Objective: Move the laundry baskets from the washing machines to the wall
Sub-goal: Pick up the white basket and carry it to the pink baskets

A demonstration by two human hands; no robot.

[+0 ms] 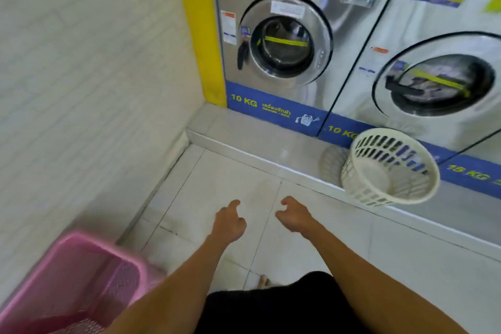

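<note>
A round cream laundry basket (pixel 390 168) with slotted sides stands on the raised step in front of the second washing machine (pixel 433 68), at the right. A pink rectangular basket (pixel 81 279) sits on the floor at the lower left, against the pale wall (pixel 81 76). My left hand (pixel 227 222) and my right hand (pixel 295 214) hover over the floor tiles in the middle, both empty with fingers loosely curled and apart. The cream basket lies to the right of my right hand, some way off.
The first washing machine (pixel 282 35) stands in the corner beside a yellow post (pixel 200 22). A tiled step (pixel 244 141) runs along the machines' base. Pale floor tiles (pixel 217 176) stretch between wall and step. My toes (pixel 264 280) show below.
</note>
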